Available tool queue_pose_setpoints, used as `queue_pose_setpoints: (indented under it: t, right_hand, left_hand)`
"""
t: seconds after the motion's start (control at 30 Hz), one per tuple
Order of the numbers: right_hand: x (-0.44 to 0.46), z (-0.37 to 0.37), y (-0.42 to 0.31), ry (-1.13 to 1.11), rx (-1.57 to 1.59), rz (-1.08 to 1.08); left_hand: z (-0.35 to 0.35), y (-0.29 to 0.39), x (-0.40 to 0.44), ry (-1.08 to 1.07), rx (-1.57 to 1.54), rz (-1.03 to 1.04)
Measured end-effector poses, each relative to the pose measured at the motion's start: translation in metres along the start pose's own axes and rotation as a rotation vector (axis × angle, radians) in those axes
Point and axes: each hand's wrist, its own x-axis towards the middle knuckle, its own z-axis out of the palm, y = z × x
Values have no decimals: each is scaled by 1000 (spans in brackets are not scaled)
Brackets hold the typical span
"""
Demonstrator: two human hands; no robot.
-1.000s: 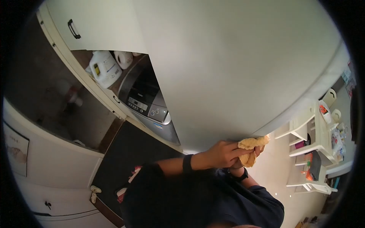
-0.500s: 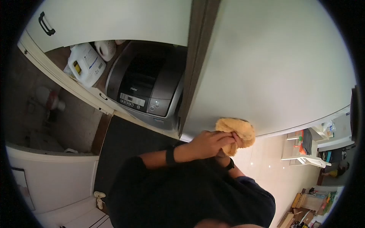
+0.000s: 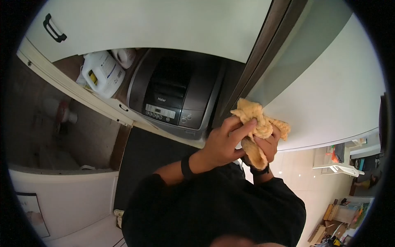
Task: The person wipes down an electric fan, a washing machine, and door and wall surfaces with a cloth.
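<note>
A crumpled yellow fluffy cloth [image 3: 263, 128] is bunched between my two hands, in front of a white panel [image 3: 329, 90]. My left hand [image 3: 224, 142] grips its left side, with the thumb lying across the folds. On the other side, my right hand [image 3: 269, 145] has its fingers wrapped round the cloth. One folded end hangs down between the wrists, and another part sticks up above the hands. Both wrists wear dark bands.
Left of my hands, a dark grey washing machine [image 3: 177, 94] stands under a white cabinet door [image 3: 156, 24]. White jugs [image 3: 103, 74] sit beside it. A dark post [image 3: 267, 45] rises near the cloth. A white chair [image 3: 337, 164] and boxes [image 3: 335, 214] are at the right.
The cloth has gone from a smoother pad to a crumpled bundle, and my hands have moved up and further apart on it. The view has shifted, with a grey-green strip now showing beside the post.
</note>
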Motion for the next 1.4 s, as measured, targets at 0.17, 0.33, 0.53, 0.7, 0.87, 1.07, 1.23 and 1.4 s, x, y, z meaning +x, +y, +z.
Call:
queue_pose_setpoints:
  t: [0.17,0.33,0.53,0.7,0.87,1.07,1.23,1.4]
  right_hand:
    - [1,-24,8,-113,65,7]
    - [-9,-43,23,-426,222,119]
    - [-55,-31,42,-877,199,205]
    - [-69,-15,46,-778,248,91]
    - [-47,-25,41,-700,406,160]
    - [-12,-85,43,-515,402,198]
    - [-23,-102,59,-543,494,270]
    - [-22,-98,59,-607,483,218]
  left_hand:
    - [27,-14,-23,74,81,12]
    - [34,-24,-52,-9,190,-85]
    - [45,-47,-105,-346,119,-559]
    - [55,-42,-112,-269,7,-703]
    - [67,-32,-112,-22,-18,-550]
    - [85,5,-46,-88,32,-327]
    - [88,14,-31,-252,58,-389]
    - [84,7,-37,-260,-4,-363]
